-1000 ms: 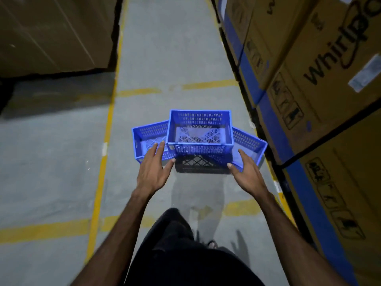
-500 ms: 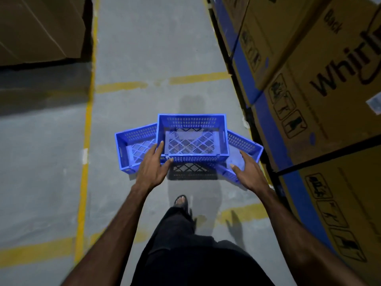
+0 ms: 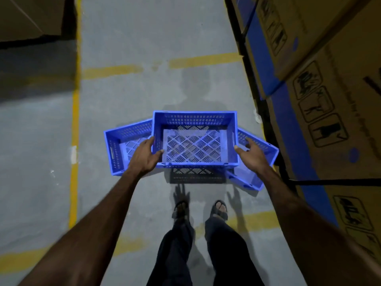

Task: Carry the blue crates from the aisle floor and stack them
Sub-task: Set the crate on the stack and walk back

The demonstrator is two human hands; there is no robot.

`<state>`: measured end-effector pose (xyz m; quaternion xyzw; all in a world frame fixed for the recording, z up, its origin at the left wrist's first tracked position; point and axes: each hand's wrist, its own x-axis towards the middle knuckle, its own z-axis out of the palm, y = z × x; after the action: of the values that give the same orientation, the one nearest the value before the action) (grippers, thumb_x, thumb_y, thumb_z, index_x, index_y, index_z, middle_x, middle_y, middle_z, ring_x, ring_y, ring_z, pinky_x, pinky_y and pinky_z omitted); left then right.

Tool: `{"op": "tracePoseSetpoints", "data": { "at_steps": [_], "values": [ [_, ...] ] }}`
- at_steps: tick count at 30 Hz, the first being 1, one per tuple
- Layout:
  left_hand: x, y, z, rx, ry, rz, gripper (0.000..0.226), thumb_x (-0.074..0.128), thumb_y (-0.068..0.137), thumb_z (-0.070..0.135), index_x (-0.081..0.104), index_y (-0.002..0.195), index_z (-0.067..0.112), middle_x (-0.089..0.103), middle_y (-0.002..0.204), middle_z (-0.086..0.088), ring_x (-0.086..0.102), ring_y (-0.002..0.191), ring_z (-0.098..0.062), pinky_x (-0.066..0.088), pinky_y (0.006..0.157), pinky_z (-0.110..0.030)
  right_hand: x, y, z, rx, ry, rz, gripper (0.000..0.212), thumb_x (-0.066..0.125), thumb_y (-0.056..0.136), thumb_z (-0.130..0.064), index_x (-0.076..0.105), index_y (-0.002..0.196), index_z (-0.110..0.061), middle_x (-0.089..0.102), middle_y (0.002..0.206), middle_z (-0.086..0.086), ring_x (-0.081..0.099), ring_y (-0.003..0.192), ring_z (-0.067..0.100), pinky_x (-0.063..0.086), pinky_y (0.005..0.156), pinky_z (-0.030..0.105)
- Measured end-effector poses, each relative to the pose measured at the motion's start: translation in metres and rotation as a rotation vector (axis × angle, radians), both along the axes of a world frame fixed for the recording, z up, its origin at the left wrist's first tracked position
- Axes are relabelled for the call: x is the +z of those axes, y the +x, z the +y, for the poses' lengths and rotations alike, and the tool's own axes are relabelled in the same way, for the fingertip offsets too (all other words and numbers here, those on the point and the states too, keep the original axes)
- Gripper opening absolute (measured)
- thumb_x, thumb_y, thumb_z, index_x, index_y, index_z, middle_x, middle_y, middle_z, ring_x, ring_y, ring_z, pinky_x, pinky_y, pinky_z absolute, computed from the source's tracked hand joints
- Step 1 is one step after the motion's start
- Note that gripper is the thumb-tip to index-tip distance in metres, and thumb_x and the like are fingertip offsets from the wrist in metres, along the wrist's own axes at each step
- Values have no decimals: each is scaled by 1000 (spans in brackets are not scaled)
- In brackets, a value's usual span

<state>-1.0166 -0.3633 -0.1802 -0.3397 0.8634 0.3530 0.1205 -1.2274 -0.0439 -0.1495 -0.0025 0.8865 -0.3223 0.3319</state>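
Observation:
Three blue slotted crates lie on the grey aisle floor. The middle crate (image 3: 195, 118) rests higher, overlapping the left crate (image 3: 115, 149) and the right crate (image 3: 266, 153), which splay out at angles beneath it. My left hand (image 3: 144, 159) grips the middle crate's left wall, thumb inside and fingers on the outside. At the right wall, my right hand (image 3: 251, 155) has its thumb against the rim and its fingers spread straight above the right crate.
Tall cardboard appliance boxes (image 3: 329, 100) with blue bands wall the aisle's right side, close to the right crate. More boxes (image 3: 31, 15) stand at the far left. Yellow floor lines (image 3: 75, 120) mark the lane. My sandalled feet (image 3: 219, 209) stand just behind the crates.
I have stepped closer to the crates. Both hands moved forward from the crates' near edge to the middle crate's side walls, and the left one took hold.

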Motion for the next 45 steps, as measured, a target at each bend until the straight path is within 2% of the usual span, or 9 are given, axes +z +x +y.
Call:
{"op": "tracePoseSetpoints", "data": {
  "at_steps": [6,10,19,25,29,32,34,37,45],
  "values": [
    [-77,-54,-11,198,-14,29,59,68,100,22,47,152,1,52,153,-22,50,141,-37,37,111,-37,-138,-77,-14,23,-52,10,82,69,93,-50,34,159,-17,45,158,11,49,140,36,45,111,56],
    [-153,-68,-24,283,-32,29,56,67,100,14,47,151,2,57,147,-24,55,134,-39,40,103,-36,-208,-102,-14,-8,-28,46,63,69,97,-38,47,149,-11,59,142,14,62,123,36,52,95,44],
    [-293,-65,-76,533,195,115,57,82,71,43,65,123,27,78,109,-1,76,93,-27,62,88,-50,-307,-118,-7,-101,-6,121,60,72,95,-36,49,148,-22,66,130,9,66,111,35,55,97,52],
    [-225,-81,-54,631,271,183,34,78,85,4,71,117,13,78,104,-12,69,72,-20,60,76,-39,-267,-123,-20,-140,-43,99,47,73,89,-30,57,132,-21,69,113,6,68,94,31,58,90,50],
    [-137,-78,-61,598,298,151,30,81,85,13,72,113,19,76,94,-6,68,69,-20,59,59,-30,-189,-133,-20,-143,-57,102,31,78,87,-25,61,113,-23,72,102,11,70,89,34,59,83,44],
    [-58,-64,-70,583,307,130,49,84,71,29,72,116,15,79,102,-14,72,79,-27,62,74,-46,-115,-139,-17,-108,-82,45,40,80,87,-23,64,122,-18,75,107,18,72,87,35,61,83,50],
    [-3,-51,-70,563,299,132,32,82,79,20,73,109,16,80,96,-12,73,77,-28,61,78,-54,-63,-137,-15,-94,-88,9,57,80,88,-22,57,139,-13,74,112,20,73,92,36,60,83,48],
    [78,-31,-61,585,248,157,28,79,88,9,65,105,26,75,83,4,71,77,-26,60,85,-49,9,-124,-14,-50,-94,65,72,83,82,-35,56,143,-11,74,115,19,73,97,36,59,82,43],
    [221,37,-67,572,182,216,61,74,61,52,68,114,22,78,103,-2,75,89,-25,61,88,-47,191,-60,-20,56,-183,196,53,76,94,-24,58,141,-10,68,131,12,67,112,37,52,85,39]
  ]
}}
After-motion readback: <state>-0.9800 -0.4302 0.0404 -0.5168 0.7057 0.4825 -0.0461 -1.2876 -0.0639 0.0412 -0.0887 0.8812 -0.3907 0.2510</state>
